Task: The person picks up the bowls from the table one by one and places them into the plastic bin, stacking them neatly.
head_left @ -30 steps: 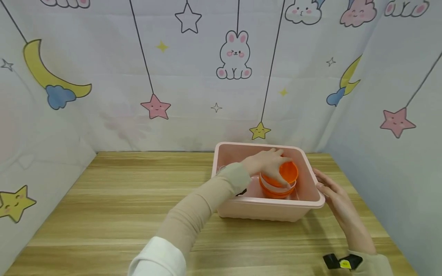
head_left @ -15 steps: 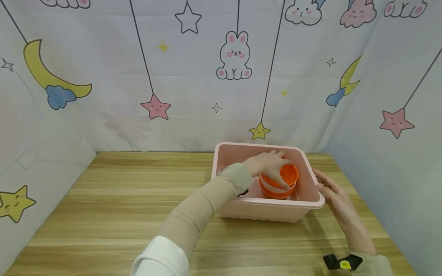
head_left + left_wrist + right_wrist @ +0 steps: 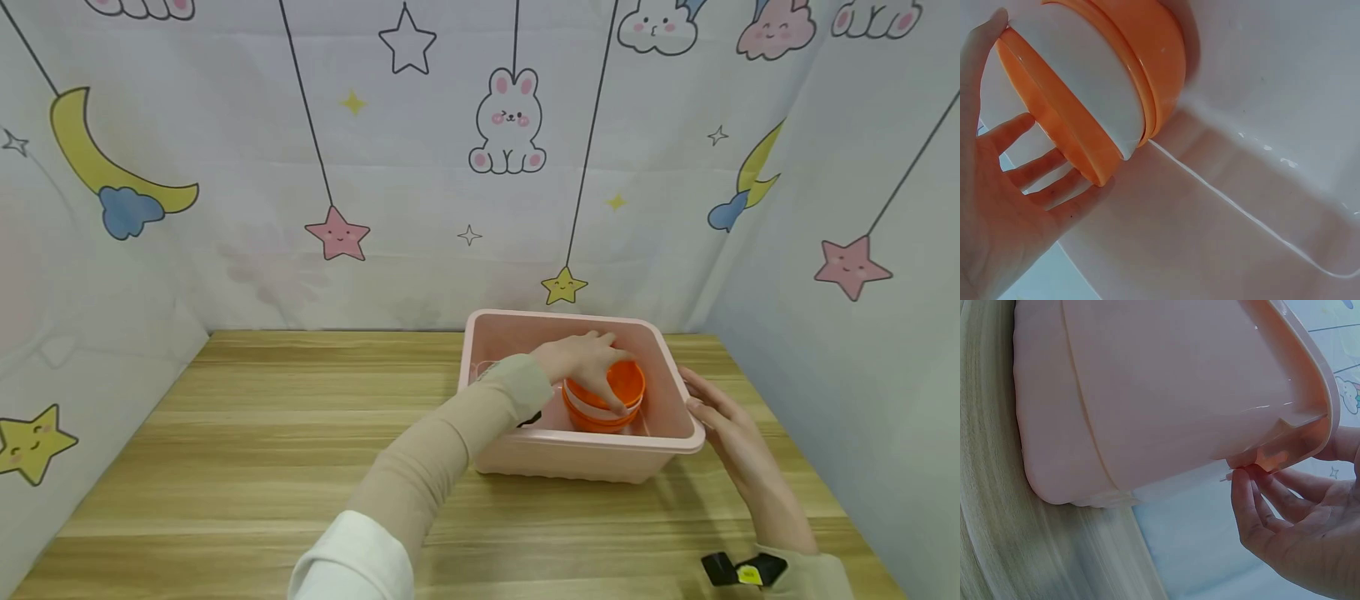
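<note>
In the head view a pink plastic bin point(image 3: 577, 457) stands on the wooden table. Inside it, toward the right, is a stack of orange and white bowls. My left hand point(image 3: 587, 367) reaches into the bin and spans the top orange bowl point(image 3: 1063, 115), thumb on one side of the rim and fingertips along the other. Below that bowl sits a white bowl point(image 3: 1085, 65), with more orange bowls point(image 3: 1157, 53) under it. At the bin's right side my right hand point(image 3: 726, 429) grips the rim; the right wrist view shows its fingers point(image 3: 1244, 506) bent against the edge.
Something clear and thin-outlined point(image 3: 483, 367) lies at the bin's left end, partly behind the left sleeve. The wooden table point(image 3: 300, 433) stretches to the left. A printed white curtain point(image 3: 420, 167) hangs behind and along both sides.
The left hand and the top orange bowl have sunk slightly, so the bowl sits lower over the stack. The right hand and the bin have stayed in place.
</note>
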A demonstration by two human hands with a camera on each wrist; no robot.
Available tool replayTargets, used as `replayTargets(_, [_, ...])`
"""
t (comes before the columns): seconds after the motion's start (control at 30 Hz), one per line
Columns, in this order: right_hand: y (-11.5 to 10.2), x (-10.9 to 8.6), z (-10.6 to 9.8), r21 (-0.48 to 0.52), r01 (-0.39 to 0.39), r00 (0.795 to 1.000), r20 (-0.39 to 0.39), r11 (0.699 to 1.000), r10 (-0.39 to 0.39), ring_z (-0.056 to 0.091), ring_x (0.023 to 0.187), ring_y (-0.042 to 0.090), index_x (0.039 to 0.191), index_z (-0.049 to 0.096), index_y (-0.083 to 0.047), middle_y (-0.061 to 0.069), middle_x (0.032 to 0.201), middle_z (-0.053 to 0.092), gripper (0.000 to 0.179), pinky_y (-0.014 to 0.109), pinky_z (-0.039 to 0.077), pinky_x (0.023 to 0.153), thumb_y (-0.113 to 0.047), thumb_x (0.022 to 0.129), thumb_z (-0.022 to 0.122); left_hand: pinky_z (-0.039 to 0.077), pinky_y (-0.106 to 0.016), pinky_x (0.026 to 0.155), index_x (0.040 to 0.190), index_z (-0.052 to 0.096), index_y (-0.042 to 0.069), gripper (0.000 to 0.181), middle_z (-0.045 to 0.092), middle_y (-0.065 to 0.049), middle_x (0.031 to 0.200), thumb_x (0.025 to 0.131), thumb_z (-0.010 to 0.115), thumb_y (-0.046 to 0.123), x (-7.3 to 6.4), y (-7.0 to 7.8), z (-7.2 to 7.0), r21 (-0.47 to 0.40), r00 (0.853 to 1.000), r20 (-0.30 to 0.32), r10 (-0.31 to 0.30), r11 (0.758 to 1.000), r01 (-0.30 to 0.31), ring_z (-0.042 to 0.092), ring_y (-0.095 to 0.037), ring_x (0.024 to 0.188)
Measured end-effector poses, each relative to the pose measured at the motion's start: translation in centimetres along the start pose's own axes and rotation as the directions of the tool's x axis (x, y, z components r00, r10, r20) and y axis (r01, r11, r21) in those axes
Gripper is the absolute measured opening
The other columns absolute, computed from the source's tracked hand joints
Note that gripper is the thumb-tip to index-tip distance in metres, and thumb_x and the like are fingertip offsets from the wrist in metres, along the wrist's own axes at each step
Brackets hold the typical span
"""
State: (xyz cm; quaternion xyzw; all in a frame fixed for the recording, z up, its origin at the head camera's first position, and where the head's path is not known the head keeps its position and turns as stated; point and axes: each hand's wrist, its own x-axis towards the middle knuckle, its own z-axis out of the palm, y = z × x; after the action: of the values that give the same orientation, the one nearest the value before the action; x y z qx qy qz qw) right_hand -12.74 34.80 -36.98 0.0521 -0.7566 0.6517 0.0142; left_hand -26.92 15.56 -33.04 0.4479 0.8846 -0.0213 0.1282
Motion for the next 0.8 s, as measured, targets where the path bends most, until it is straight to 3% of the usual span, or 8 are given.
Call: replayTargets(0.8, [-0.16,-0.11,0.08,-0.022,-0.014,1.0,0.002,1.0,0.014,0.044,0.114,-0.012,0.145,0.024,-0.011,-0.011,0.141,0.038,0.052,0.007,0.037,0.086,-0.021,0.097,0.042,0.03,-0.039,0.11,0.141,0.024,0.04,0.088,0.015,-0.001,0.152,0.067,0.057,0.073,0.32,-0.01,0.32,0.009,1.0,0.006,-0.001,1.0,0.001,0.018,-0.023,0.14])
